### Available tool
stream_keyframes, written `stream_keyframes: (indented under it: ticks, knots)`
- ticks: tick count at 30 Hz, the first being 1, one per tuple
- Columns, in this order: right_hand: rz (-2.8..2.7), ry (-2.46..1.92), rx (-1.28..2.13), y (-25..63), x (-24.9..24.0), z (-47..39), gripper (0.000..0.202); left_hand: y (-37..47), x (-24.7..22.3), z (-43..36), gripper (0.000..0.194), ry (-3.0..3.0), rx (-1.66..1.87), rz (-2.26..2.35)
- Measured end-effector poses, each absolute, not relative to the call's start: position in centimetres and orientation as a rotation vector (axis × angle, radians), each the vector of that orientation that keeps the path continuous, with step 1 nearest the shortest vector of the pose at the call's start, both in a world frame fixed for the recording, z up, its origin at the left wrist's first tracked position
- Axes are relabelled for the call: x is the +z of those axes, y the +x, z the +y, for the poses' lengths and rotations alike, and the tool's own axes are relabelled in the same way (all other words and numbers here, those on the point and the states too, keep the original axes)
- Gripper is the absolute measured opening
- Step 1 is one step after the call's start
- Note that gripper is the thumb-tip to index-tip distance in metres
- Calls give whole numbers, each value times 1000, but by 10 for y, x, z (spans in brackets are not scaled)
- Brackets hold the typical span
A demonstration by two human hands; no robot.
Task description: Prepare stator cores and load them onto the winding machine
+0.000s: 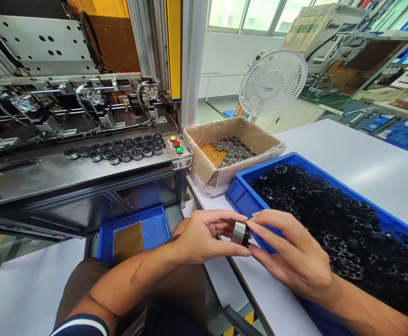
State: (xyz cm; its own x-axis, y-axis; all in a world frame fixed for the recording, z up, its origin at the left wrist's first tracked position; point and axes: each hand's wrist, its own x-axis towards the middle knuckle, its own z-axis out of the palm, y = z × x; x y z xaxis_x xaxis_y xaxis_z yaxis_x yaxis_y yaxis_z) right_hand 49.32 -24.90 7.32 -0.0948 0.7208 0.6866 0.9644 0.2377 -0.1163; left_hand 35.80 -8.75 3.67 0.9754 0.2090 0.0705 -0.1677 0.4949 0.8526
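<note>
My left hand pinches a short silvery metal ring between thumb and fingers. At the ring's right end sits a black slotted plastic part, held by the thumb and fingertips of my right hand. The two pieces touch, tilted slightly, above the table's near edge. How deep the black part sits inside the ring is hidden. Under and beyond my right hand stands a blue bin heaped with black round plastic parts.
A plastic-lined cardboard box holds several metal rings. On the machine's steel ledge, black-and-metal assemblies stand in rows beside a button box. A white fan stands behind. Below lies a blue tray.
</note>
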Motion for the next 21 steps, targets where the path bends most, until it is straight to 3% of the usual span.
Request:
stream_keyframes:
  ticks: [9,15,19,21]
  knots:
    - [-1935,-1449,-563,495,71,-247,43,351,34,-91,61,1119,180,85]
    - [-1623,-1536,-253,503,67,-242,59,339,39,-89,50,1455,151,-36]
    - [-1558,-1834,-40,556,59,-242,40,344,39,-83,45,1527,204,-49]
    - [-1411,-2157,-165,600,48,-245,32,351,37,-78,43,1479,241,4]
